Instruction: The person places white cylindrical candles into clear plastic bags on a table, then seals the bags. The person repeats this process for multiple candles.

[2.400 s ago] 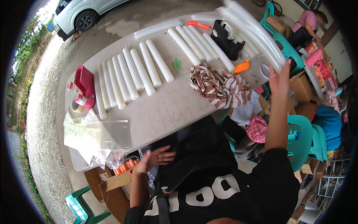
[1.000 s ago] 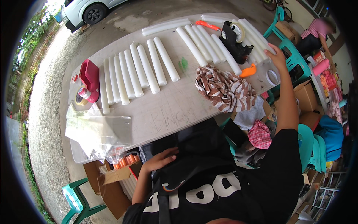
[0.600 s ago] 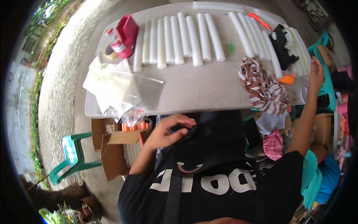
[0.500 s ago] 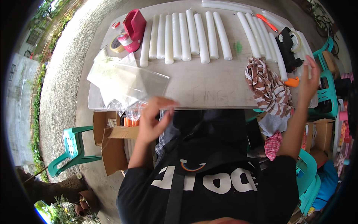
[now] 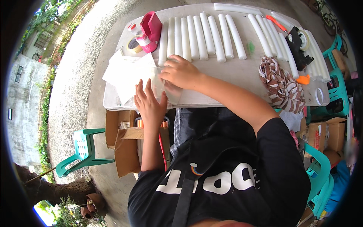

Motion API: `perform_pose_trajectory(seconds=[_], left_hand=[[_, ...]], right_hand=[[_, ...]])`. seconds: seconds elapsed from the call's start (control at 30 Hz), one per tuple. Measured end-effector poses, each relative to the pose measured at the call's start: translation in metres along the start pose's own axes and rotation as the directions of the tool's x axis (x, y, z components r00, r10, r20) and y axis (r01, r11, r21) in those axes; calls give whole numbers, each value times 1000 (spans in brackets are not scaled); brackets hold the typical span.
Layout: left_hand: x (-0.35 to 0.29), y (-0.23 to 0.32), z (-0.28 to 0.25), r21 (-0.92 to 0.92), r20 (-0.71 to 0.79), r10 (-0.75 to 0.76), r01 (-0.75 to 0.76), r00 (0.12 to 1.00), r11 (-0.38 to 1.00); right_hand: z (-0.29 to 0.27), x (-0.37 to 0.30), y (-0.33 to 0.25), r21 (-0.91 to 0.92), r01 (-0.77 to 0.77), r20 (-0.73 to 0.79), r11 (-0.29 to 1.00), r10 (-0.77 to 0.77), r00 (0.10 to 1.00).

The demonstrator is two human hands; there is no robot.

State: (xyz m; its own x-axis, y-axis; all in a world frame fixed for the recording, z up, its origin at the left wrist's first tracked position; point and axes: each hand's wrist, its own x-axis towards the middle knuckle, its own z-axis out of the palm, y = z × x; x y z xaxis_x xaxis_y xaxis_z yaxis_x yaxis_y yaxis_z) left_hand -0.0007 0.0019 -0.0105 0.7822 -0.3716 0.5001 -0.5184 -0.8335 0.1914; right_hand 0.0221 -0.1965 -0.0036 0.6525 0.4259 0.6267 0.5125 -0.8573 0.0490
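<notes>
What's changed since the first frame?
Right hand let go of long white cylindrical candles, now at the right end of the grey table, and swung left to the clear plastic sheets; left hand moved up to them. Brown-and-white patterned cloth and black plastic tape dispenser stayed put.

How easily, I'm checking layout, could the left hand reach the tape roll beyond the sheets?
Probably yes: only plastic sheets lie between the left hand and the tape roll, though a bottle stands close.
</notes>
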Motion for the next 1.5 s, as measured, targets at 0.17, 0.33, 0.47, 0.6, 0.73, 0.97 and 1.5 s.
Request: perform_pose_trajectory(seconds=[0.17, 0.33, 0.47, 0.6, 0.73, 0.97, 1.5], left_hand=[[3, 15, -8, 19, -156, 50, -47, 986, 999], [-1, 37, -74, -505, -257, 449, -516, 855, 692], [-8, 94, -101, -885, -196, 528, -381, 826, 269], [-2, 110, -84, -946, -2, 648, -211, 761, 246], [-14, 119, -61, -961, 127, 484, -13, 866, 275], [-19, 116, -49, -964, 219, 414, 131, 884, 231], [-3, 91, -53, -982, 103, -529, 2, 843, -189]], right_hand=[[-30, -20, -4, 344, -151, -141, 927, 210, 967], [-159, -62, -32, 766, -319, 152, 558, 325, 934], [-224, -95, -41, 791, -377, 335, 481, 173, 926], [-236, -120, -51, 699, -480, 368, 531, 307, 877], [-236, -128, -49, 570, -637, 411, 519, 492, 768], [-211, -139, -42, 500, -630, 342, 594, 533, 774], [-167, -157, -54, 706, -706, 646, 55, 359, 674]])
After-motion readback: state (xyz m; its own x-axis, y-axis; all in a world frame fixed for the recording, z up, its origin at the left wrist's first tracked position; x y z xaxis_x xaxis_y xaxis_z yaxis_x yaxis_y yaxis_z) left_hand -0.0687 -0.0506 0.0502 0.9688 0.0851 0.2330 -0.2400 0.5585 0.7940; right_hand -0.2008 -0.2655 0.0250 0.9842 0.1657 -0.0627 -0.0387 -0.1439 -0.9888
